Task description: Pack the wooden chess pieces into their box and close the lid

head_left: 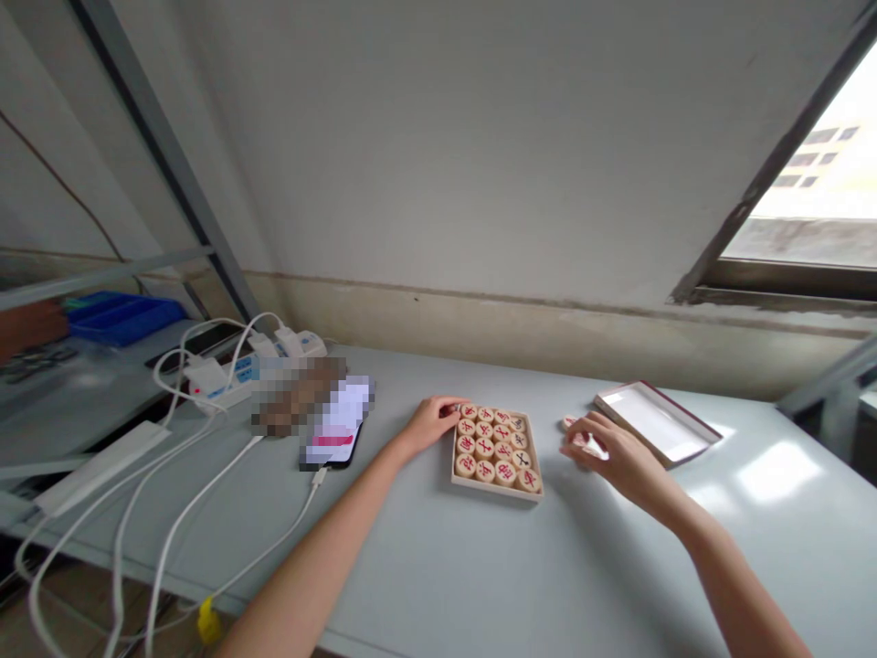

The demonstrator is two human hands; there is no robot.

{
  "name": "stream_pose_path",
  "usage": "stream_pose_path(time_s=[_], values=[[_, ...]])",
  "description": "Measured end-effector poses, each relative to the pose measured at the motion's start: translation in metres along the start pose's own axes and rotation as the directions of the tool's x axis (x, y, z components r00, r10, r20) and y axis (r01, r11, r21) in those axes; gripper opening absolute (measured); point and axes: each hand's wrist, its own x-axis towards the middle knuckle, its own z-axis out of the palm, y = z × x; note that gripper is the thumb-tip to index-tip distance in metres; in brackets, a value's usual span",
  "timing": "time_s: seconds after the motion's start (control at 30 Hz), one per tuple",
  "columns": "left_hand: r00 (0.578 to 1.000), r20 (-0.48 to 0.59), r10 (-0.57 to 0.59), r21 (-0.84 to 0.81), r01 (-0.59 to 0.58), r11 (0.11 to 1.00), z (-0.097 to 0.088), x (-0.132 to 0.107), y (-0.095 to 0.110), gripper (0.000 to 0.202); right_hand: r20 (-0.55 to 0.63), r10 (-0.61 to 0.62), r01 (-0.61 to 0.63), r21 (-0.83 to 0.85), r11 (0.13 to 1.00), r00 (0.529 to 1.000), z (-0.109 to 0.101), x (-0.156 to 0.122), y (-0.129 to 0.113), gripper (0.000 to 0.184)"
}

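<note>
A shallow open box point(497, 491) stands on the table, filled with rows of round wooden xiangqi pieces point(484, 448). Most carry red characters; a few on the right side have dark ones. My left hand point(431, 425) is at the box's far left corner, its fingers closed against the edge. To the right of the box, my right hand point(603, 448) is low over the table, thumb and fingers pinched around a xiangqi piece point(581, 440) that they partly hide. Another loose piece point(568, 422) lies just beyond those fingertips.
A box lid point(661, 420) with a white inside lies right of my right hand. On the left are a phone point(339, 425) with a cable, a power strip point(239, 384) with white plugs and cords, and a blue tray point(130, 315). A wall runs behind the table.
</note>
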Motion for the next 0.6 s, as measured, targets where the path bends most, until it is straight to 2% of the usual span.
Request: stream_pose_path(time_s=[0.07,0.13,0.3,0.37,0.43,0.53,0.6], values=[[1.000,0.003,0.001,0.008,-0.001,1.000,0.000,0.000,0.001,0.033,0.065,-0.119,0.112,0.104,0.988,0.991,0.007,0.002,-0.018,0.028],[1.000,0.006,0.002,0.016,-0.002,1.000,0.000,0.000,0.002,0.033,0.119,-0.176,0.156,0.160,0.975,0.977,0.014,0.001,-0.033,0.024],[1.000,0.004,0.006,0.040,-0.006,0.999,0.000,0.001,0.001,0.034,0.138,-0.158,0.119,0.255,0.959,0.978,0.020,0.001,-0.047,0.013],[1.000,0.006,0.015,0.043,-0.015,0.999,0.000,0.001,-0.001,0.034,0.133,-0.135,0.095,0.272,0.958,0.982,0.015,0.002,-0.042,0.015],[1.000,0.009,0.019,0.040,-0.019,0.999,0.000,0.001,-0.003,0.034,0.178,-0.114,0.053,0.317,0.947,0.977,0.008,0.001,-0.033,0.017],[1.000,0.015,0.010,0.029,-0.010,1.000,0.000,0.002,-0.004,0.035,0.336,-0.098,-0.038,0.376,0.926,0.937,-0.003,-0.006,-0.008,0.016],[1.000,0.015,0.006,0.024,-0.006,1.000,0.001,0.003,-0.004,0.035,0.423,-0.022,-0.124,0.314,0.941,0.906,-0.008,-0.013,0.012,0.015]])
